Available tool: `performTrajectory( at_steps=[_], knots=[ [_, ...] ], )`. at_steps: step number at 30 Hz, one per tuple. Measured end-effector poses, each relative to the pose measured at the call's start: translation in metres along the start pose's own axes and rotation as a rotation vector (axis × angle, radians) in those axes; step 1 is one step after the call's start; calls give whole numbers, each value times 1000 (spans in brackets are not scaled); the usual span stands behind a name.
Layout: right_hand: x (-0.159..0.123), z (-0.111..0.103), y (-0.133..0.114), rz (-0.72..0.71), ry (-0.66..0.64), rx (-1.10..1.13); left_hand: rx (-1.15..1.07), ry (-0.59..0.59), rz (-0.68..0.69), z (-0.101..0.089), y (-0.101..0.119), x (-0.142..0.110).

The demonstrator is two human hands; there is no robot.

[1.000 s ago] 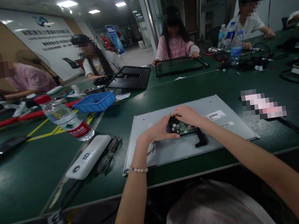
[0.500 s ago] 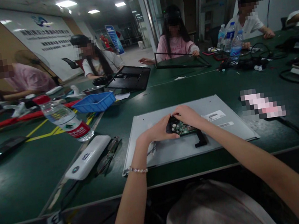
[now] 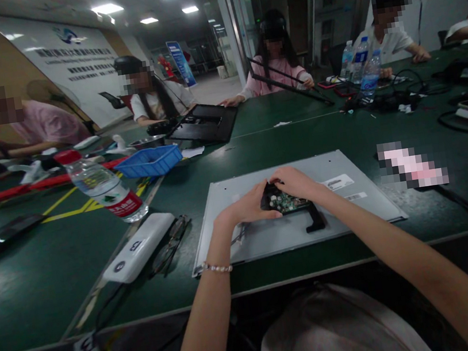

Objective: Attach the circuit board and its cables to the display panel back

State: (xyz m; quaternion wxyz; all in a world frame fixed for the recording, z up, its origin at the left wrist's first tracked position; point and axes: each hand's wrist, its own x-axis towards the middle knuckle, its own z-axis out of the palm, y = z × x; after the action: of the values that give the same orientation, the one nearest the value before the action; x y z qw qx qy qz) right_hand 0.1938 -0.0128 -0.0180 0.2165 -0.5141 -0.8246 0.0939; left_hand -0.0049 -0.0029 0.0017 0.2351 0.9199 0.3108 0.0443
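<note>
A green circuit board (image 3: 286, 201) in a black plastic frame lies on a grey flat display panel (image 3: 269, 239). A black arm of the frame (image 3: 316, 219) sticks out toward the panel's near edge. Around the frame's left side my left hand (image 3: 250, 205) is closed, thumb at the near edge and fingers at the far corner. My right hand (image 3: 295, 182) has its fingers bent over the far edge, the tips close to the left fingertips. What lies under those fingertips is hidden. A thin cable (image 3: 239, 234) shows beside my left wrist.
Left of the panel are eyeglasses (image 3: 170, 245), a white power bank (image 3: 140, 248), a water bottle (image 3: 107, 187) and a blue tray (image 3: 149, 162). A blurred pink item (image 3: 413, 165) with a cable lies right. Across the table, a person holds a black frame (image 3: 286, 84).
My hands keep their hold on the board with hardly any movement. Across the table, the co-worker's black frame has tilted up, and that person's other hand has come down on the table.
</note>
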Motion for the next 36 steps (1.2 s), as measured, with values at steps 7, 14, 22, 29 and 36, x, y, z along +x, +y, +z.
performTrajectory(
  at_steps=[7,14,22,29,36],
  knots=[
    [1,-1,2,-14,-1,-12,4,2,-3,2,-4,0],
    [-1,-2,9,-7,63,34,2,5,-9,1,-5,-1],
    [-9,-25,14,29,104,61,27,9,-41,1,-5,-2],
    [-35,-56,45,225,15,67,46,41,1,0,-1,-3],
    [-76,-62,80,404,-118,170,99,75,-8,2,1,1]
  ],
)
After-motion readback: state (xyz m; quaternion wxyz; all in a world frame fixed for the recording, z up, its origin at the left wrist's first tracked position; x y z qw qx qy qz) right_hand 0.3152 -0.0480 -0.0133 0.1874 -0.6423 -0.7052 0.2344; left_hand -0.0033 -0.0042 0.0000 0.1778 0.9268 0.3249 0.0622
